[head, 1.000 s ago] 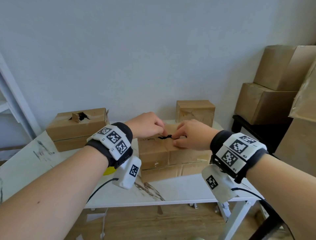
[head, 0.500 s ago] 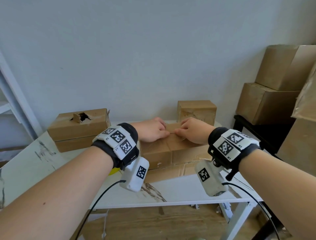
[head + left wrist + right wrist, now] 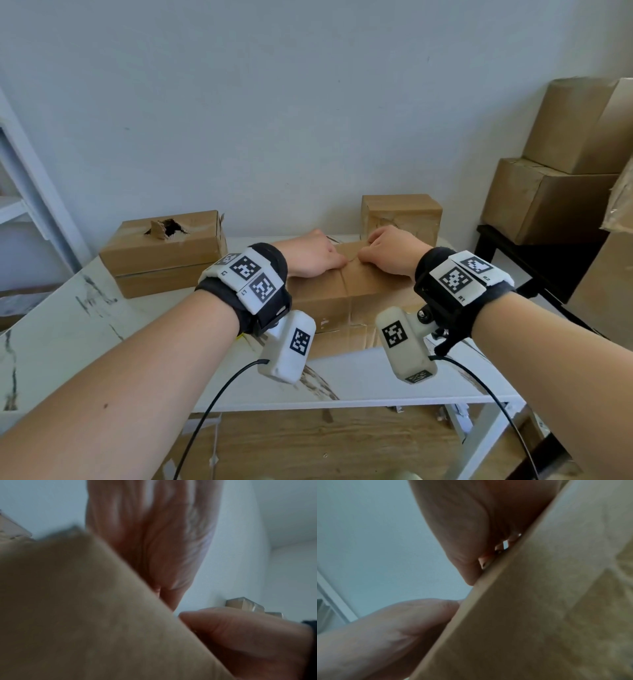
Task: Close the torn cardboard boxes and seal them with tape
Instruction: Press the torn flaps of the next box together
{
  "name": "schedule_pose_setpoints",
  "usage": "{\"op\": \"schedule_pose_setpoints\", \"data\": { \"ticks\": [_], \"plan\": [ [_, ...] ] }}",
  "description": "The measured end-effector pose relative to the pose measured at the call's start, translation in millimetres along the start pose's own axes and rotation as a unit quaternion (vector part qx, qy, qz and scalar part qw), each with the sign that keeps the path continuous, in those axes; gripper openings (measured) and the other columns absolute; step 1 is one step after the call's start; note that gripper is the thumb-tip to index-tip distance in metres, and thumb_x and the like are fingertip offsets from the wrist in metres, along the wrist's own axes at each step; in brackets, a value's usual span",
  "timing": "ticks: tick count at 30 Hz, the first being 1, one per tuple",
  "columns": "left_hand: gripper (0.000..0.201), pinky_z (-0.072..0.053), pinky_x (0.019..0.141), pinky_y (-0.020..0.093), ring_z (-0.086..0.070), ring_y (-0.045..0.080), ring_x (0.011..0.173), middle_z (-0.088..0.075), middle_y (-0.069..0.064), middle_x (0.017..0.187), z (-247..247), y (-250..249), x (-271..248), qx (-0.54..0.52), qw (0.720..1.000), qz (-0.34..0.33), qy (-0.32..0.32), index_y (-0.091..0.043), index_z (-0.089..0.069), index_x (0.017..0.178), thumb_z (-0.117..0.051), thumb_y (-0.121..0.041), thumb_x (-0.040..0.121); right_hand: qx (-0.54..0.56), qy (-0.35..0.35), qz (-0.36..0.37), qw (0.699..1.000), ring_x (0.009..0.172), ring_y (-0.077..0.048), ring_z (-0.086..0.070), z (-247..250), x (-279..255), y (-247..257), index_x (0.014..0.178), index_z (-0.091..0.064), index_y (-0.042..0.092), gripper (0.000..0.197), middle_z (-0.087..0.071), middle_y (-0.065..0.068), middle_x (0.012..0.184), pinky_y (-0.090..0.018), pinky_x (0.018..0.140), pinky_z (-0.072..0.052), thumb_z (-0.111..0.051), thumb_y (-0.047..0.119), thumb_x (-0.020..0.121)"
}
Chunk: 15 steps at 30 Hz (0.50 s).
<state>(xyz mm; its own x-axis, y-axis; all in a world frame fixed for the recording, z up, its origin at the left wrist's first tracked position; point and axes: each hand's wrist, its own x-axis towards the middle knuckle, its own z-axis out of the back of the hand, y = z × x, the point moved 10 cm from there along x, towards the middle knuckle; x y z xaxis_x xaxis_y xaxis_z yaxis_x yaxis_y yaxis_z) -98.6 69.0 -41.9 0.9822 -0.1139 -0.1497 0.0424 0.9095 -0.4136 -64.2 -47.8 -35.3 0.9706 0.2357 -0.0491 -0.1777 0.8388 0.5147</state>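
A brown cardboard box (image 3: 329,301) lies in the middle of the white table (image 3: 68,329). My left hand (image 3: 308,258) and right hand (image 3: 390,251) press down side by side on its top, fingertips meeting over the middle seam. The left wrist view shows my left hand (image 3: 154,545) lying over the box's top edge (image 3: 85,601). In the right wrist view my right hand's fingertips (image 3: 483,561) bear on the box top (image 3: 539,588). A second box (image 3: 164,246) at the left has a ragged hole in its top. No tape shows in either hand.
A small box (image 3: 400,216) stands against the wall behind the hands. Large boxes (image 3: 548,198) are stacked on a black stand (image 3: 503,246) at the right. A white shelf frame (image 3: 24,192) is at the left. Something yellow (image 3: 240,337) peeks out under my left wrist.
One second ago both hands pinched at a dark tear on the box top. They have since lowered and pressed onto the top, and the tear no longer shows.
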Motion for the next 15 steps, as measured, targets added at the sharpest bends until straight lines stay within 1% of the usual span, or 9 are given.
{"op": "schedule_pose_setpoints", "data": {
  "ticks": [3, 5, 7, 8, 9, 11, 12, 13, 15],
  "plan": [
    [0.04, -0.036, 0.078, 0.033, -0.041, 0.021, 0.089, -0.05, 0.012, 0.099, -2, 1, 2, -0.002, 1.0, 0.01, 0.011, -0.012, -0.047, 0.063, -0.044, -0.034, 0.097, 0.003, -0.017, -0.007, 1.0, 0.111, -0.028, -0.053, 2, -3, 3, 0.109, -0.063, 0.008, 0.037, -0.063, -0.01, 0.111, -0.037, 0.092, -0.049, -0.061, 0.032, 0.081],
    [0.044, -0.035, 0.07, 0.032, -0.042, 0.021, 0.078, -0.05, 0.012, 0.091, -2, 2, 2, -0.011, 1.0, 0.012, 0.008, -0.012, -0.044, 0.057, -0.047, -0.034, 0.096, -0.004, -0.021, 0.001, 1.0, 0.11, -0.027, -0.056, 4, -6, 4, 0.11, -0.065, 0.005, 0.038, -0.064, -0.01, 0.113, -0.036, 0.092, -0.049, -0.061, 0.032, 0.083],
    [0.04, -0.033, 0.062, 0.03, -0.041, 0.021, 0.068, -0.047, 0.007, 0.076, 2, 0, -2, -0.038, 0.999, 0.006, -0.003, -0.013, -0.046, 0.059, -0.053, -0.032, 0.094, 0.02, -0.014, 0.024, 0.999, 0.101, -0.022, -0.06, 8, -9, 4, 0.098, -0.071, 0.005, 0.03, -0.067, -0.006, 0.105, -0.031, 0.083, -0.05, -0.066, 0.031, 0.083],
    [0.032, -0.035, 0.062, 0.029, -0.044, 0.018, 0.067, -0.05, 0.003, 0.074, 5, 0, -4, -0.051, 0.999, 0.002, -0.012, -0.014, -0.054, 0.065, -0.057, -0.031, 0.092, 0.063, -0.012, 0.031, 0.997, 0.095, -0.019, -0.06, 11, -10, 2, 0.089, -0.072, 0.01, 0.021, -0.067, -0.002, 0.096, -0.028, 0.077, -0.049, -0.071, 0.029, 0.081],
    [0.022, -0.038, 0.063, 0.026, -0.049, 0.015, 0.069, -0.056, 0.0, 0.077, 9, 0, -7, -0.065, 0.998, -0.005, -0.028, -0.015, -0.061, 0.075, -0.061, -0.03, 0.09, 0.114, -0.01, 0.032, 0.993, 0.092, -0.016, -0.06, 15, -11, -2, 0.081, -0.072, 0.014, 0.012, -0.067, 0.001, 0.09, -0.026, 0.075, -0.048, -0.075, 0.026, 0.078],
    [0.008, -0.04, 0.067, 0.017, -0.054, 0.009, 0.081, -0.062, -0.004, 0.091, 22, 1, -13, -0.089, 0.993, -0.021, -0.075, -0.015, -0.066, 0.089, -0.067, -0.023, 0.086, 0.18, -0.011, 0.033, 0.983, 0.098, -0.016, -0.059, 24, -14, -8, 0.072, -0.073, 0.02, 0.006, -0.068, 0.003, 0.089, -0.03, 0.089, -0.046, -0.078, 0.018, 0.075],
    [0.008, -0.04, 0.068, 0.013, -0.054, 0.009, 0.086, -0.063, -0.004, 0.095, 27, 3, -15, -0.099, 0.99, -0.024, -0.094, -0.015, -0.066, 0.09, -0.069, -0.018, 0.084, 0.186, -0.008, 0.034, 0.982, 0.103, -0.016, -0.058, 27, -14, -11, 0.071, -0.074, 0.021, 0.008, -0.069, 0.003, 0.092, -0.033, 0.096, -0.043, -0.079, 0.016, 0.075],
    [0.007, -0.039, 0.067, 0.013, -0.054, 0.009, 0.088, -0.063, -0.004, 0.095, 29, 6, -17, -0.103, 0.989, -0.024, -0.102, -0.016, -0.067, 0.088, -0.071, -0.016, 0.083, 0.18, 0.001, 0.037, 0.983, 0.107, -0.015, -0.057, 27, -14, -12, 0.07, -0.075, 0.021, 0.008, -0.07, 0.003, 0.094, -0.032, 0.098, -0.04, -0.079, 0.015, 0.074],
    [0.004, -0.039, 0.068, 0.018, -0.055, 0.009, 0.091, -0.065, -0.006, 0.095, 27, 8, -19, -0.091, 0.991, -0.016, -0.096, -0.018, -0.071, 0.084, -0.073, -0.017, 0.081, 0.151, 0.027, 0.047, 0.987, 0.107, -0.012, -0.056, 22, -18, -9, 0.072, -0.076, 0.019, 0.006, -0.069, 0.007, 0.092, -0.026, 0.092, -0.035, -0.079, 0.014, 0.074]
  ]
}}
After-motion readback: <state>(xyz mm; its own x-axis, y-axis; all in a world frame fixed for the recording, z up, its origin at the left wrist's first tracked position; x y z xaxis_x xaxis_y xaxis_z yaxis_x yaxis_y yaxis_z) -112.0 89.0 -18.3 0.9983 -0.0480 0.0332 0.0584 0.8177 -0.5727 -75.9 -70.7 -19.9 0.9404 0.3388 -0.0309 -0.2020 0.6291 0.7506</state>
